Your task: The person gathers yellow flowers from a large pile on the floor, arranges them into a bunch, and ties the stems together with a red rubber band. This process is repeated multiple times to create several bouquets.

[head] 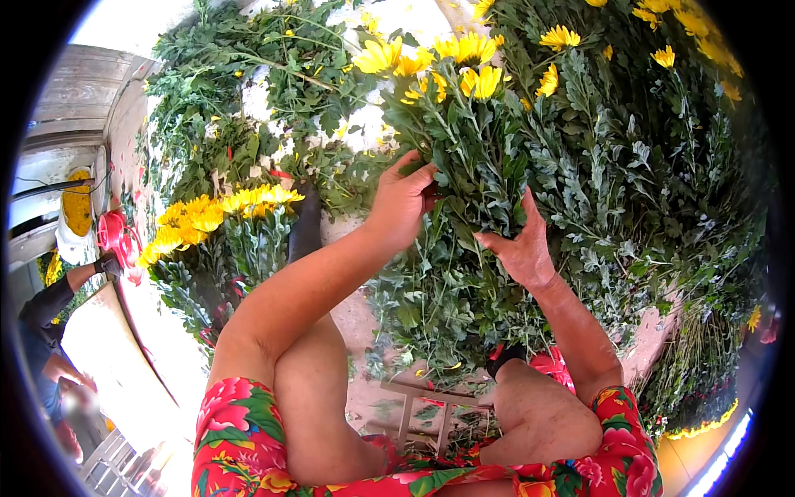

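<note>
My left hand (407, 196) grips the left side of a bunch of yellow chrysanthemums (475, 133), with its fingers partly hidden behind leaves. My right hand (525, 245) clasps the same bunch lower down on the right, thumb in front and fingers along the side. The flower heads point away from me, and the leafy stems run back between my hands. Under the bunch, loose leafy stems (428, 304) cover the floor between my legs. Close by on the right lies a large heap of cut chrysanthemums (608, 168), with yellow heads at its far end.
Bundled chrysanthemums (199, 248) stand left of my left leg. Stripped leaves (248, 68) litter the floor ahead. Red ribbon spools (115, 236) sit at the far left, near another person's gloved hand (109, 265). A metal stool frame (428, 401) is between my legs.
</note>
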The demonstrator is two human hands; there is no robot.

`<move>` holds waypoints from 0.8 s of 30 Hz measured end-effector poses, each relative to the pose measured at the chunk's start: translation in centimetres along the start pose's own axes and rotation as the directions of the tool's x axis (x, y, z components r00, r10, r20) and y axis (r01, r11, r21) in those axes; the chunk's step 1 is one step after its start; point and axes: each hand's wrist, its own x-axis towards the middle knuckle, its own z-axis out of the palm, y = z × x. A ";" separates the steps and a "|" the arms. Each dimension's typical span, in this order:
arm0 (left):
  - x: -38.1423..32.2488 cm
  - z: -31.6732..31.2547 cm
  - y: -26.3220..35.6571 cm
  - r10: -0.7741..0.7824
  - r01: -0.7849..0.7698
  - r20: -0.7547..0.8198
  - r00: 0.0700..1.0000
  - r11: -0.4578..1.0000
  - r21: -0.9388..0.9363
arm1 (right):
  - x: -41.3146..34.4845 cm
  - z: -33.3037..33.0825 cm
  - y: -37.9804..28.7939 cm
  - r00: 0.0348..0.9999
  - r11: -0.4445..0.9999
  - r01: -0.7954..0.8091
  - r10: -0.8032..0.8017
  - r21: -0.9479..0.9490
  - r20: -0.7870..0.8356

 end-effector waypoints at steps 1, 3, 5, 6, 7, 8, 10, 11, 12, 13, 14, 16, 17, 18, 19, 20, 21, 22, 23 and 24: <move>-0.1 0.1 0.1 0.009 -0.009 0.019 1.000 1.000 -0.016 | 0.0 0.0 -0.1 1.000 1.000 0.011 -0.011 -0.011 0.004; -0.4 0.6 0.6 0.038 -0.037 0.040 0.998 0.999 -0.028 | -0.1 0.0 0.1 0.999 0.999 0.036 -0.036 -0.024 0.003; -0.8 1.3 1.3 0.076 -0.075 0.048 0.996 0.997 -0.021 | -0.2 0.0 0.8 0.998 0.998 0.065 -0.065 -0.027 -0.008; -0.7 1.1 1.3 0.056 -0.056 0.044 0.997 0.998 0.013 | -0.1 -0.1 0.9 0.999 0.999 0.042 -0.042 0.015 0.010; -0.6 0.9 1.3 0.035 -0.037 0.039 0.999 0.998 0.046 | -0.1 -0.1 0.9 0.999 0.998 0.018 -0.020 0.057 0.029; -0.4 0.7 1.4 0.014 -0.017 0.034 0.999 0.997 0.079 | -0.1 -0.1 1.0 0.999 0.995 -0.006 0.001 0.099 0.048; -0.2 0.4 1.5 -0.014 0.008 0.050 0.999 0.994 0.113 | 0.1 -0.1 1.1 0.998 0.995 0.005 -0.011 0.097 0.058; -0.1 0.3 1.5 -0.028 0.020 0.058 0.998 0.991 0.130 | 0.1 -0.1 1.1 0.998 0.995 0.011 -0.017 0.096 0.063; -0.1 0.2 1.4 -0.029 0.024 0.036 0.999 0.992 0.121 | 0.1 -0.1 1.0 0.997 0.989 -0.039 0.029 0.140 0.069; 0.0 0.1 1.2 -0.030 0.028 0.015 0.999 0.993 0.111 | 0.1 -0.1 0.8 0.994 0.979 -0.088 0.075 0.184 0.077; 0.1 0.0 1.0 -0.031 0.032 -0.007 0.999 0.994 0.102 | 0.2 0.0 0.7 0.989 0.964 -0.138 0.121 0.227 0.087; 0.0 0.3 0.8 -0.017 0.019 -0.027 0.999 0.996 0.083 | 0.2 0.1 0.5 0.998 0.988 -0.030 0.022 0.150 0.059; 0.0 0.4 0.7 -0.010 0.013 -0.037 0.999 0.997 0.073 | 0.2 0.1 0.4 0.998 0.994 0.023 -0.029 0.110 0.049; -0.1 0.6 0.7 -0.017 0.023 -0.053 0.998 0.995 0.097 | 0.1 0.2 0.4 0.998 0.997 0.044 -0.046 0.063 0.033; -0.2 0.8 0.7 -0.024 0.033 -0.070 0.997 0.992 0.120 | -0.1 0.2 0.4 0.998 0.998 0.064 -0.065 0.016 0.018; -0.2 0.9 0.7 -0.031 0.043 -0.087 0.996 0.989 0.143 | -0.2 0.2 0.4 0.996 0.996 0.084 -0.084 -0.032 0.003; -0.2 0.8 0.5 -0.034 0.045 -0.081 0.996 0.988 0.150 | -0.2 0.2 0.3 0.996 0.994 0.094 -0.094 -0.063 0.004; -0.2 0.6 0.2 -0.036 0.048 -0.075 0.997 0.986 0.157 | -0.2 0.2 0.1 0.994 0.990 0.105 -0.105 -0.093 0.006; -0.1 0.4 -0.1 -0.039 0.050 -0.068 0.997 0.985 0.164 | -0.2 0.2 0.0 0.993 0.986 0.115 -0.115 -0.124 0.007; -0.2 0.4 -0.2 -0.045 0.052 -0.058 0.997 0.990 0.133 | -0.3 0.1 -0.1 0.993 0.985 0.117 -0.118 -0.129 0.002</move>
